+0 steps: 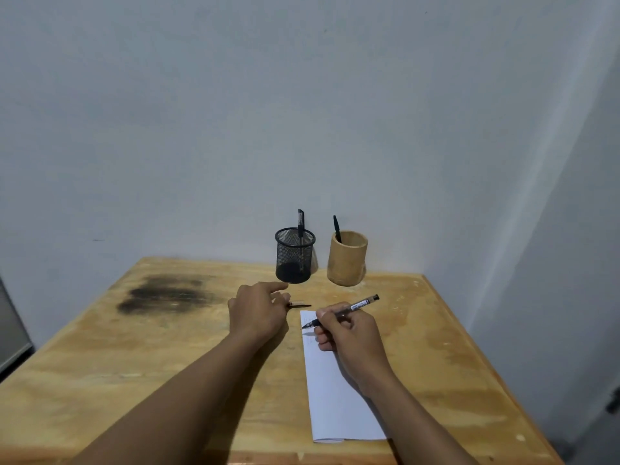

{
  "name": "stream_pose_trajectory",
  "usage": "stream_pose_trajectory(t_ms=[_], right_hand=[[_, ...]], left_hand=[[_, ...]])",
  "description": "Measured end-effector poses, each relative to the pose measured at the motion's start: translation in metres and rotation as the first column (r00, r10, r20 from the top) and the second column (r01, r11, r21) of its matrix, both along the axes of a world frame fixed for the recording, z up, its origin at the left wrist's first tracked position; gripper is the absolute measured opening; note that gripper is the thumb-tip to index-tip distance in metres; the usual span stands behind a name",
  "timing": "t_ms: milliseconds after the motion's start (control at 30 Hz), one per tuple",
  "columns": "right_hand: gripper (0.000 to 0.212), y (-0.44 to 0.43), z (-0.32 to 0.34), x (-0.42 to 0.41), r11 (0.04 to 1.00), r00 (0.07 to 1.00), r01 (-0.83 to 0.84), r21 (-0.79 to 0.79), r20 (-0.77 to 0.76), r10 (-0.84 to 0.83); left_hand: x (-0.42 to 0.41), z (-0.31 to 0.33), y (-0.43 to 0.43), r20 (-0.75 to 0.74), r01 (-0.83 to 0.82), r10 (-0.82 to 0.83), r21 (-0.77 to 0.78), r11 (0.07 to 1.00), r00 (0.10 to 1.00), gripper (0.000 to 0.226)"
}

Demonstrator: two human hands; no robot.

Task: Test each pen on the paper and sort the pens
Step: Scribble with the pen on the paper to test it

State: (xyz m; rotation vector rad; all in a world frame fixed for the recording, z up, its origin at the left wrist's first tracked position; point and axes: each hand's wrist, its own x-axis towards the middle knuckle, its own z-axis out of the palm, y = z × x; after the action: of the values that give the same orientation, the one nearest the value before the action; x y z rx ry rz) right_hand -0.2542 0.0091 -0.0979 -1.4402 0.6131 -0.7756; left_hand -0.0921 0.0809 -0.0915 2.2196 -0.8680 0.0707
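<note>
Gripping a black pen (pixel 342 311) in writing pose, the right hand (pixel 349 337) sets its tip on the white paper (pixel 332 391) on the wooden table (pixel 134 364). The left hand (pixel 258 310) lies flat, fingers loosely spread, fingertips at a pen cap (pixel 299 304). Behind, the mesh cup (pixel 294 260) and bamboo cup (pixel 347 260) each hold one pen.

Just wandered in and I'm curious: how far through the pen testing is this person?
Partly through. One pen stands in the black mesh cup and one in the bamboo cup, so two look sorted. The right hand holds a pen, tip at the paper. The left hand rests by a small item on the table, possibly a cap. This pen still needs sorting.
</note>
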Motion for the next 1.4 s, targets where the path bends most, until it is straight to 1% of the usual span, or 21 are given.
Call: stream_pose_trajectory(t_ms=[67, 133, 200, 267, 333, 433, 600, 733, 833, 1000, 1267, 1400], right_hand=[[0.016, 0.002, 0.002, 0.001, 0.999, 1.000, 0.011, 0.032, 0.003, -0.012], [0.016, 0.004, 0.005, 0.000, 0.999, 1.000, 0.024, 0.039, 0.011, -0.024], [0.014, 0.007, 0.007, -0.001, 0.999, 0.999, 0.037, 0.009, 0.007, -0.037], [0.012, 0.009, 0.009, -0.002, 0.997, 0.998, 0.058, -0.041, -0.006, -0.058], [0.012, 0.011, 0.010, -0.003, 0.991, 0.996, 0.084, -0.102, -0.033, -0.088], [0.013, 0.012, 0.015, -0.005, 0.983, 0.992, 0.085, -0.162, -0.081, -0.099], [0.015, 0.006, 0.009, -0.015, 0.978, 0.976, 0.041, -0.205, -0.201, -0.083], [0.017, 0.006, 0.001, -0.020, 0.971, 0.972, 0.046, -0.236, -0.213, -0.098], [0.019, 0.008, 0.002, -0.020, 0.954, 0.961, 0.025, -0.299, -0.254, -0.105], [0.017, 0.009, 0.003, -0.019, 0.940, 0.945, -0.018, -0.341, -0.314, -0.096], [0.018, 0.010, 0.003, -0.021, 0.921, 0.941, 0.011, -0.390, -0.308, -0.142], [0.018, 0.010, 0.004, -0.022, 0.940, 0.939, -0.015, -0.341, -0.328, -0.104]], left_hand=[[-0.012, -0.003, 0.020, 0.114, 0.077, -0.076, -0.004, 0.997, 0.991, 0.030], [-0.023, -0.007, 0.042, 0.198, 0.195, -0.203, 0.060, 0.979, 0.959, 0.037], [-0.032, -0.009, 0.059, 0.169, 0.275, -0.304, 0.175, 0.945, 0.938, 0.046], [-0.038, -0.011, 0.068, 0.126, 0.316, -0.365, 0.296, 0.901, 0.922, 0.057], [-0.042, -0.012, 0.071, 0.102, 0.326, -0.396, 0.405, 0.854, 0.912, 0.062], [-0.044, -0.012, 0.071, 0.086, 0.316, -0.401, 0.476, 0.821, 0.912, 0.064], [-0.043, -0.016, 0.071, 0.106, 0.300, -0.403, 0.506, 0.809, 0.909, 0.066], [-0.043, -0.018, 0.071, 0.101, 0.299, -0.403, 0.516, 0.803, 0.909, 0.067], [-0.042, -0.018, 0.071, 0.099, 0.303, -0.407, 0.517, 0.801, 0.908, 0.072], [-0.043, -0.017, 0.071, 0.102, 0.300, -0.408, 0.523, 0.798, 0.907, 0.073], [-0.044, -0.017, 0.071, 0.106, 0.297, -0.407, 0.526, 0.797, 0.907, 0.073], [-0.043, -0.018, 0.070, 0.119, 0.287, -0.407, 0.533, 0.796, 0.906, 0.074]])
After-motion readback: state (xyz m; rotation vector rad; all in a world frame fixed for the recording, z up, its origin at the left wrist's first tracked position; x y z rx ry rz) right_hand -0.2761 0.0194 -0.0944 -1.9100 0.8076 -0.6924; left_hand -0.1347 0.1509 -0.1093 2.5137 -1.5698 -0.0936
